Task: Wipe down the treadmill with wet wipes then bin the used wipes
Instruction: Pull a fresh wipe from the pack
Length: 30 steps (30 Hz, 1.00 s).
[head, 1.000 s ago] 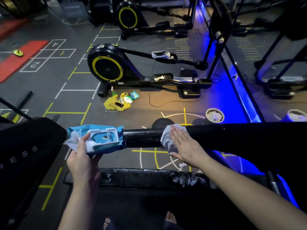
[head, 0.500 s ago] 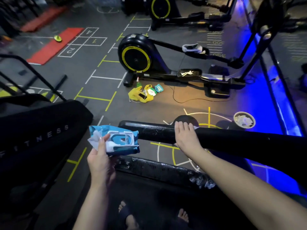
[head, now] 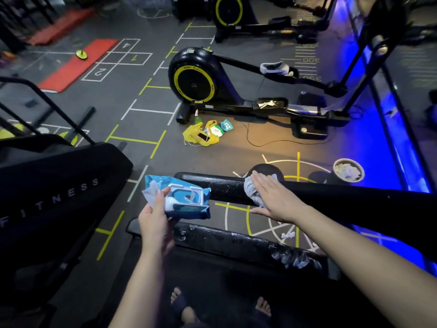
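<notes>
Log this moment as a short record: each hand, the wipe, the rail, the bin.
left hand: grips blue plastic wet-wipe pack, beside the rail's end
right hand: flat, fingers straight, pressing pale crumpled wet wipe onto the rail
surface: black treadmill handrail, wet streaks left of the wipe
bin: round pale-rimmed bin on the floor beyond the rail, white used wipes inside
stray: small crumpled white wipe on the floor below the rail
</notes>
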Each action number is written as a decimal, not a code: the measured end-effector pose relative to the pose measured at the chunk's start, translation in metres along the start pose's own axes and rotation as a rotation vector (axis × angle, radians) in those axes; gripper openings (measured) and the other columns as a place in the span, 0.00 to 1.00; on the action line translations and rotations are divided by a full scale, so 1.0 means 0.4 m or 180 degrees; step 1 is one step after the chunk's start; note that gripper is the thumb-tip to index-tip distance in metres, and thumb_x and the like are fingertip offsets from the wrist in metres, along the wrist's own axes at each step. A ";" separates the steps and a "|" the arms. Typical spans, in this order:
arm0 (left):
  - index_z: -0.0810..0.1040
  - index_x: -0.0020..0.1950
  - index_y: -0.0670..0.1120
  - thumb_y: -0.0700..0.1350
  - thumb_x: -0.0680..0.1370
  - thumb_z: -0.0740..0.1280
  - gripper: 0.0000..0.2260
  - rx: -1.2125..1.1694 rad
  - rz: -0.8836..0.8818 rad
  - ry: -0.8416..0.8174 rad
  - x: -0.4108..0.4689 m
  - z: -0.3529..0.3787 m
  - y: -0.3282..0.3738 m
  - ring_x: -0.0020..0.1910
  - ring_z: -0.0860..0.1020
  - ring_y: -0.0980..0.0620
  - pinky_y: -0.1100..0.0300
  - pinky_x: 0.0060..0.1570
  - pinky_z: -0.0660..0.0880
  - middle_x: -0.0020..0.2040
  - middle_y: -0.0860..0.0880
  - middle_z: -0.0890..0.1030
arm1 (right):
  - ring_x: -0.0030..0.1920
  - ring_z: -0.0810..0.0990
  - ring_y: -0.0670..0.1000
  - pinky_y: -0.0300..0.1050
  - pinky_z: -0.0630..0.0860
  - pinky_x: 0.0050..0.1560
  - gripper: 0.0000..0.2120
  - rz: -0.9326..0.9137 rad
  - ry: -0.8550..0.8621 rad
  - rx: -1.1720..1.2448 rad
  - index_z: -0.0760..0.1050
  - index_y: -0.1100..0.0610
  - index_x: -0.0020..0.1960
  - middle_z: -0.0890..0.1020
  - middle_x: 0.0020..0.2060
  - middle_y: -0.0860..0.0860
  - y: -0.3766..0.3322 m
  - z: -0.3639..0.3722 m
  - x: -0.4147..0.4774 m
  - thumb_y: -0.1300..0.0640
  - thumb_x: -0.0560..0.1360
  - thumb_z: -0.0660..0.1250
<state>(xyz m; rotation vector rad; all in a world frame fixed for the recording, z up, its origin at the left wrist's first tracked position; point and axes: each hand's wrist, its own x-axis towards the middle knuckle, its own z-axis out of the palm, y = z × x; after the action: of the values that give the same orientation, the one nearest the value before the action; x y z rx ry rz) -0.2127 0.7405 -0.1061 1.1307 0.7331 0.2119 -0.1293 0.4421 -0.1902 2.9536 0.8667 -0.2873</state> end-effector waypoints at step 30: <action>0.86 0.53 0.46 0.51 0.85 0.66 0.12 0.0054 0.0085 0.0031 0.026 -0.040 0.013 0.40 0.86 0.52 0.58 0.34 0.82 0.45 0.50 0.88 | 0.77 0.58 0.68 0.63 0.54 0.77 0.37 0.0170 0.0773 -0.0963 0.35 0.67 0.79 0.49 0.79 0.65 -0.039 0.116 0.054 0.57 0.78 0.51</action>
<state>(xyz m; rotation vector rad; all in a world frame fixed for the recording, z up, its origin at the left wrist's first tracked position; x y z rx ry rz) -0.2137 0.7599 -0.1096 1.1568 0.7300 0.2341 -0.1274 0.4622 -0.2398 2.7546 0.7716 0.1936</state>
